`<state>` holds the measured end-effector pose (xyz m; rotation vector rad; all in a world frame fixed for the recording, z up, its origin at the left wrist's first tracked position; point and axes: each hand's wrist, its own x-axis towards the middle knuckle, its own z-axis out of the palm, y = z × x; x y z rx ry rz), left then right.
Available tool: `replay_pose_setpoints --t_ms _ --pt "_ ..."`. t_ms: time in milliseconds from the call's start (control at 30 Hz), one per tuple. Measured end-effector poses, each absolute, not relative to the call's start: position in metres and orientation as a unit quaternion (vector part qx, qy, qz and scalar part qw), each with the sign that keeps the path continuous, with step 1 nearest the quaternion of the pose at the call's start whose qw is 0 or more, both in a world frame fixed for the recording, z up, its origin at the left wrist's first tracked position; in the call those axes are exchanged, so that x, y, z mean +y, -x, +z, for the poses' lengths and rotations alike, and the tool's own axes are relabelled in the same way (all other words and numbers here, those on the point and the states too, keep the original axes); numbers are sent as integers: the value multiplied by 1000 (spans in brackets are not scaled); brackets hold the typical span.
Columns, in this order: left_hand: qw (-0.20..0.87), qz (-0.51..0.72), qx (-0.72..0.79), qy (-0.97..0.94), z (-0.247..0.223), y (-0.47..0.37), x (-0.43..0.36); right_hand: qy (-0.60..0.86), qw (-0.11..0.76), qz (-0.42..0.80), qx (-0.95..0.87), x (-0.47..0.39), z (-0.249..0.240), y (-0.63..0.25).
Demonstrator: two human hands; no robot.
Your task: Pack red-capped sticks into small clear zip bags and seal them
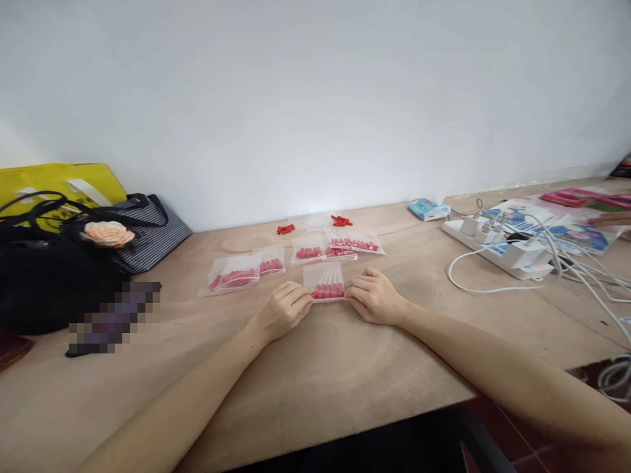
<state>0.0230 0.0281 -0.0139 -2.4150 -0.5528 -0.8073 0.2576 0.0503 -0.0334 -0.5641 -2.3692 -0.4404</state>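
Note:
A small clear zip bag [324, 272] lies on the wooden table with a row of several red-ended pieces inside; their pale stems point toward the wall. My left hand [286, 307] pinches the near left corner of this bag. At its near right corner, my right hand [372, 297] has fingers closed on the edge. Similar filled bags [235, 272] rest to the left, overlapping. More filled bags [355, 242] overlap behind and to the right. Beyond them are a few loose red pieces [286, 229] and another small red pile [341, 221] beside clear plastic.
A white power strip [503, 253] with chargers and tangled cables occupies the right side. Near the wall sits a blue packet [428, 209]. Bags, including a yellow one [59, 187] and a striped one [148, 230], crowd the left. Another person's hand [611, 220] shows at the far right.

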Motion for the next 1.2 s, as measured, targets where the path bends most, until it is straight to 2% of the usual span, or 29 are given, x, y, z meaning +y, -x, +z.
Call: replay_pose_setpoints --t_ms 233,467,567,700,767,933,1067,1200 --pt "212 -298 -234 901 -15 -19 26 240 314 -109 -912 53 -33 -264" --pt "145 -326 -236 904 -18 -20 25 283 329 5 -901 48 -36 -253" --pt "154 -335 -263 892 -16 -15 23 273 373 80 -883 49 -37 -255" --pt "220 -328 -375 839 -14 6 24 274 486 237 -796 52 -37 -261" --pt "245 -313 -428 812 -15 22 27 274 518 269 -764 54 -36 -261" --pt "290 -271 -533 748 -17 57 35 251 511 203 -796 81 -35 -247" --pt "272 -233 -589 724 -16 67 39 267 484 123 -824 121 -34 -223" --pt "238 -206 -601 734 -17 78 41 369 385 41 -845 151 -30 -203"
